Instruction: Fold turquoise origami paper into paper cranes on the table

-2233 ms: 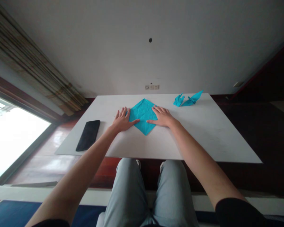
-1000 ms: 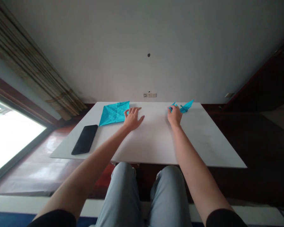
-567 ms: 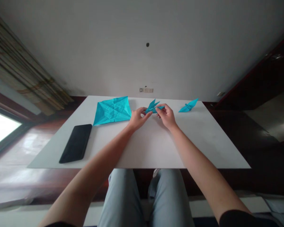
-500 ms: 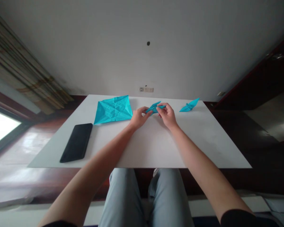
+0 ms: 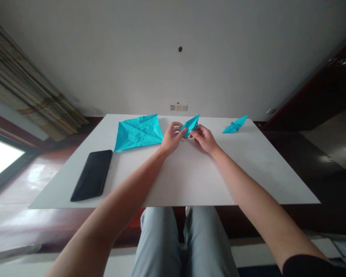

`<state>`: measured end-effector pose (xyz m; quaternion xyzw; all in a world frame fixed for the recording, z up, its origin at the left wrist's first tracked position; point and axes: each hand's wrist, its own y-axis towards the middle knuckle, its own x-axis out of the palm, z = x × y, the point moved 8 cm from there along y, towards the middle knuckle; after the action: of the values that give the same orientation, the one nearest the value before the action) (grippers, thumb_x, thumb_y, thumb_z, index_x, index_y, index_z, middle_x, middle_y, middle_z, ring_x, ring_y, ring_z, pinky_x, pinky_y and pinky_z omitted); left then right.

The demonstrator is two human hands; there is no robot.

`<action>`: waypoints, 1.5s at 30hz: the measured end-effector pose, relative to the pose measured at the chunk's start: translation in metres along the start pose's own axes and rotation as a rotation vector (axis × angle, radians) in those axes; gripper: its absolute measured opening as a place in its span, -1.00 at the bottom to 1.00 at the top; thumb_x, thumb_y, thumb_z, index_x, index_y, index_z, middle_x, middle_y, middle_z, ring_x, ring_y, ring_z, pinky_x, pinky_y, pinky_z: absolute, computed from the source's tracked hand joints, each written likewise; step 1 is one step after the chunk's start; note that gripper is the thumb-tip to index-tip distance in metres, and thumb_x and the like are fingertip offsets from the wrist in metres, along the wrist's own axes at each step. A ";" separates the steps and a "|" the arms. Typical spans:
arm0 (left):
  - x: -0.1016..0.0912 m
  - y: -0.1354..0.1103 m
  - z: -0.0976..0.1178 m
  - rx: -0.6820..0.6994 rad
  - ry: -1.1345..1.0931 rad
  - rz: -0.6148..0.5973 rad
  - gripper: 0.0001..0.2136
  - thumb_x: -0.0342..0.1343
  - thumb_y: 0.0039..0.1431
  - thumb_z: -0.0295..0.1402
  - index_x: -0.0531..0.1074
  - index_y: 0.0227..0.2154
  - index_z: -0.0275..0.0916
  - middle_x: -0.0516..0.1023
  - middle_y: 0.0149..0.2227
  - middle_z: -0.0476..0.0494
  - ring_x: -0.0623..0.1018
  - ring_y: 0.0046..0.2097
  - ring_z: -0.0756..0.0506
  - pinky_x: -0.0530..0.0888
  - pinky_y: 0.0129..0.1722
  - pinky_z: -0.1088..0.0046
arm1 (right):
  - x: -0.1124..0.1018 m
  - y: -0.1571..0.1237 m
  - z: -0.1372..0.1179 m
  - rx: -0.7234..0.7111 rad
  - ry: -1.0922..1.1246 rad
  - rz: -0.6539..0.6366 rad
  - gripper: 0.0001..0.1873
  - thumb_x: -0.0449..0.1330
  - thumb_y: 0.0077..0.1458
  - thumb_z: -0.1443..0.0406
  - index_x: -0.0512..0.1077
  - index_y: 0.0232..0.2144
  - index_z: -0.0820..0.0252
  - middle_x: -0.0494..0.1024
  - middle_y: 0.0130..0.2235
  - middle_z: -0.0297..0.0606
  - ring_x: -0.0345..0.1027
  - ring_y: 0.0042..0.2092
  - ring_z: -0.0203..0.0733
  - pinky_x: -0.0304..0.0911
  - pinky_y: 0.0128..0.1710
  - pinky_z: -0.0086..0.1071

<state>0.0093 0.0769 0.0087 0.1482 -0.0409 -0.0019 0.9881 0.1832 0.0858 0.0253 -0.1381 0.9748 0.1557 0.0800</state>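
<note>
Folded paper [image 5: 191, 124] pinched near the desk's [image 5: 190, 181] far edge.
Person's left hand [image 5: 172, 137] and right hand [image 5: 204, 138] have fingers nearly closed, gripping its lower edges; an uneven pull could tear or crumple it.

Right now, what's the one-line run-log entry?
left hand: holding folded blue paper; right hand: holding same paper; creased blue sheet: left; black device: near left; second folded piece: far right
</note>
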 end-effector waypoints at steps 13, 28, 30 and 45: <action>0.008 -0.003 0.008 0.032 0.092 -0.165 -0.34 0.47 0.32 0.20 0.74 0.18 -0.28 0.85 0.04 -0.32 0.80 0.11 -0.28 0.68 0.11 0.26 | -0.007 0.006 0.007 -0.074 0.063 0.045 -0.20 0.48 0.02 -0.50 0.50 -0.28 0.03 0.53 -0.41 -0.37 0.21 -0.47 -0.26 0.12 -0.43 -0.28; 0.004 0.002 -0.005 -0.020 -0.008 -0.104 -0.33 0.49 0.23 0.28 0.70 0.08 -0.23 0.83 0.00 -0.27 0.81 -0.10 -0.15 0.72 0.00 0.28 | -0.011 0.008 0.002 -0.145 0.070 0.107 -0.27 0.50 0.10 -0.42 0.46 -0.24 0.02 0.56 -0.27 -0.32 0.32 -0.30 -0.20 0.22 -0.35 -0.30; 0.003 0.002 -0.006 -0.010 0.001 -0.093 -0.38 0.50 0.26 0.23 0.69 0.04 -0.23 0.82 -0.01 -0.26 0.81 -0.13 -0.13 0.73 -0.02 0.30 | -0.014 0.009 0.007 -0.146 0.077 0.126 -0.29 0.51 0.11 -0.38 0.46 -0.18 0.01 0.58 -0.20 -0.30 0.27 -0.32 -0.22 0.18 -0.40 -0.31; -0.004 -0.002 0.013 0.120 0.333 -0.080 -0.83 0.25 0.55 -0.23 0.65 0.01 -0.18 0.81 -0.14 -0.13 0.77 -0.24 -0.07 0.58 -0.28 0.49 | -0.018 0.013 0.009 -0.092 0.131 0.169 -0.21 0.47 0.07 -0.49 0.42 -0.30 0.01 0.44 -0.42 -0.44 0.14 -0.50 -0.33 0.10 -0.51 -0.35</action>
<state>0.0042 0.0713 0.0201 0.2067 0.1291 -0.0141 0.9697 0.1977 0.1050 0.0240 -0.0689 0.9780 0.1969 -0.0036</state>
